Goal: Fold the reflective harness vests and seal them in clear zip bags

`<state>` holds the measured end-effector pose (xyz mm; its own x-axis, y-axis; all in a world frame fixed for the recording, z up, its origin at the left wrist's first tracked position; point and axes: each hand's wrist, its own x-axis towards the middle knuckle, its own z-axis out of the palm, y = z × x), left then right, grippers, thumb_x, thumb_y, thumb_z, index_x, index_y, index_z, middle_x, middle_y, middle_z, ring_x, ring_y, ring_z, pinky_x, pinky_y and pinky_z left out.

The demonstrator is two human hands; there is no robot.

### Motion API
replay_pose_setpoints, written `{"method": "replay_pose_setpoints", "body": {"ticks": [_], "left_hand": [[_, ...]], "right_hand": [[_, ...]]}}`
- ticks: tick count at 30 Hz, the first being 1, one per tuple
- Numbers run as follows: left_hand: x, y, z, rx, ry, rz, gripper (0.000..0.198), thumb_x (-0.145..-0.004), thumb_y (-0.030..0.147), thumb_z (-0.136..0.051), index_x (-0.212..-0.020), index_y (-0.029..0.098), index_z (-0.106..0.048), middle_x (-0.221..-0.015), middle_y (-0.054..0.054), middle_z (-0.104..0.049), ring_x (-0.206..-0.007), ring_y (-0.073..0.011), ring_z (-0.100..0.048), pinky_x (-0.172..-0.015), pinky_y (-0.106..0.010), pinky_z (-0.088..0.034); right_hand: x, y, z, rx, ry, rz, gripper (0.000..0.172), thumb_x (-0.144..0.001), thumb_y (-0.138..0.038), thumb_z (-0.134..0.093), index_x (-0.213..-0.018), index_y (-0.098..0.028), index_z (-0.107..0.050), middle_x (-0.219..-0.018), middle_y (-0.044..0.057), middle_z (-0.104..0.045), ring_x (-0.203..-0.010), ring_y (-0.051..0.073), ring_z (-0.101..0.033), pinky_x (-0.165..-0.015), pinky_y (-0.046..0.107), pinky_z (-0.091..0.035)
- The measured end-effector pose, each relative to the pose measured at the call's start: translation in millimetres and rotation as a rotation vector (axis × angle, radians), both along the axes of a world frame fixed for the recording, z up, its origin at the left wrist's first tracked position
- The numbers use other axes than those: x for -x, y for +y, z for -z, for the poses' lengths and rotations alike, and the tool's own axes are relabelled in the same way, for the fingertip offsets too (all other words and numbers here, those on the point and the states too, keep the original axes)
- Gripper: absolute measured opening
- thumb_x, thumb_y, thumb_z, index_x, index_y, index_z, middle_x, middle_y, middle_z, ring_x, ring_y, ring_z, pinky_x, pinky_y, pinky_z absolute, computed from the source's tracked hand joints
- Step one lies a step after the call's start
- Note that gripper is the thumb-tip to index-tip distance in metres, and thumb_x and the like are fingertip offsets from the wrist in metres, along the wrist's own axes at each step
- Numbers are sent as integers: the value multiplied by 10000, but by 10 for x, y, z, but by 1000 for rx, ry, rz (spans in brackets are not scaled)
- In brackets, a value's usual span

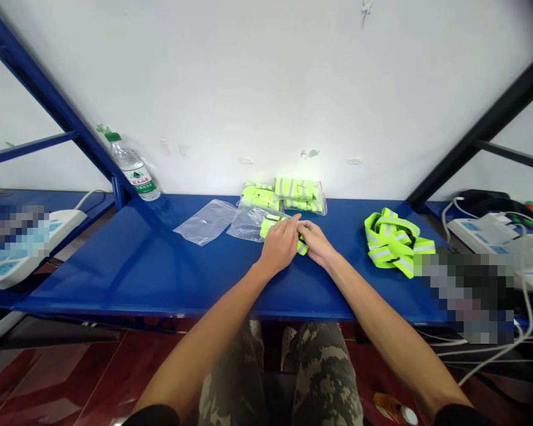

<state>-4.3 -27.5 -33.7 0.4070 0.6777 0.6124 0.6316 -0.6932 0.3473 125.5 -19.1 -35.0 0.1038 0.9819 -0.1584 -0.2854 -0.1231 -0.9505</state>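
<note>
Both my hands meet at the middle of the blue table (151, 266). My left hand (281, 244) lies over a folded neon-yellow reflective band (270, 223), fingers curled on it. The band's end sits at the mouth of a clear plastic bag (247, 221). My right hand (316, 242) pinches the band's other end from the right. Behind them lie two filled bags of folded bands (298, 194) against the wall. A loose pile of reflective bands (393, 241) lies to the right.
An empty clear bag (205, 221) lies left of my hands. A water bottle (134, 168) leans at the back left by a blue shelf post. White power strips (493, 232) with cables sit on the right, another (48, 234) on the left.
</note>
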Motion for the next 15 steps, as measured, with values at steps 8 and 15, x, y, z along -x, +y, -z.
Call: {"method": "replay_pose_setpoints", "body": {"ticks": [8, 15], "left_hand": [[76, 74, 11, 27, -183, -6, 410, -1024, 256, -297, -1372, 105, -454, -1193, -169, -645, -1136, -246, -593, -986, -410, -475], [-12, -9, 39, 3, -34, 35, 418, -1008, 196, -298, -1387, 119, -458, -1230, -150, -634, -1151, -236, -583, -1011, -415, -472]], "right_hand": [[-43, -74, -146, -69, 298, -300, 530, -480, -63, -712, -979, -209, -611, -1000, 34, -733, -993, 238, -678, -855, 357, -535], [55, -30, 69, -126, 123, -214, 322, -537, -197, -761, -844, -174, -669, -852, 36, -742, -884, 207, -689, -786, 290, -524]]}}
